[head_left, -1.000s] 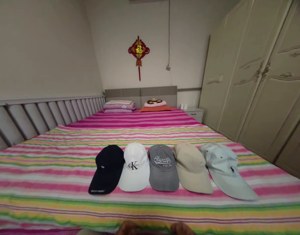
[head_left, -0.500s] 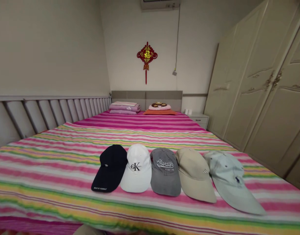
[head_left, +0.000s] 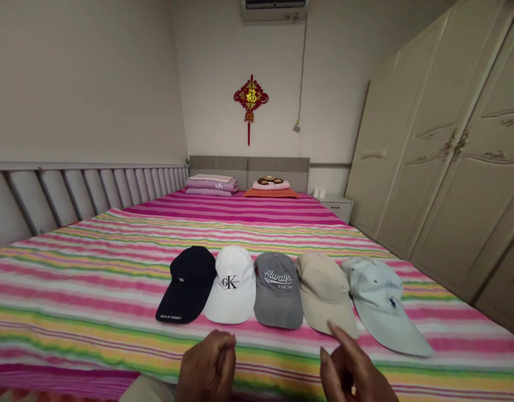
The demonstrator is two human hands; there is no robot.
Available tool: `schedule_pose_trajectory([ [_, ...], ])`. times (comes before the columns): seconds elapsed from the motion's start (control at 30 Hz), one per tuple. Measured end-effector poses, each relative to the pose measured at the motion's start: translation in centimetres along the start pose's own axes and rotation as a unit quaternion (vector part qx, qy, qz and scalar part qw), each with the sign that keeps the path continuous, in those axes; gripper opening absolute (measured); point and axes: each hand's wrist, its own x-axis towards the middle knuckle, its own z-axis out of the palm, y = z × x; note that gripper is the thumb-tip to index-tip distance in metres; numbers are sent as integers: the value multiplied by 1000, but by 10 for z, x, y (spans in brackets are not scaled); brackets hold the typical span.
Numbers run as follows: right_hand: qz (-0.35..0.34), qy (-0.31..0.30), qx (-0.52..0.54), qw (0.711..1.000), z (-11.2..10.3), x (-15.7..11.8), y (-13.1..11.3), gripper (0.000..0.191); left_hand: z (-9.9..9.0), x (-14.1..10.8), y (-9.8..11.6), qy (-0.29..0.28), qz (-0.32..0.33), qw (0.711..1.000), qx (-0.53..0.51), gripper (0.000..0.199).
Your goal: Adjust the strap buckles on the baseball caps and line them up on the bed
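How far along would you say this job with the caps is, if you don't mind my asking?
Done: five caps lie side by side on the bed. In hand: nothing held; the right hand points at the beige cap, the left hand is curled nearby. Left: every cap, none is lifted yet.

the bottom edge cuts off both hands (head_left: pixel 206 365) (head_left: pixel 354 371) at the wrists

The striped pink, green and yellow bed (head_left: pixel 72 312) carries a row of five baseball caps (head_left: pixel 277 290) just ahead of the left hand (head_left: pixel 206 365) and right hand (head_left: pixel 353 368). The beige cap (head_left: pixel 324 293) lies nearest the right hand; folded pink bedding (head_left: pixel 210 184) and an orange cushion (head_left: pixel 270 193) lie well beyond both.
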Motion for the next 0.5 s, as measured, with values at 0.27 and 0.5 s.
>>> schedule_pose_trajectory([
  [0.27,-169,-13,-104,980,-10,16,-5,75,2,3,-1,4,-90,996,-23,46],
  [0.5,-155,-13,-109,982,-3,23,-7,72,6,5,-8,-10,14,997,79,47],
])
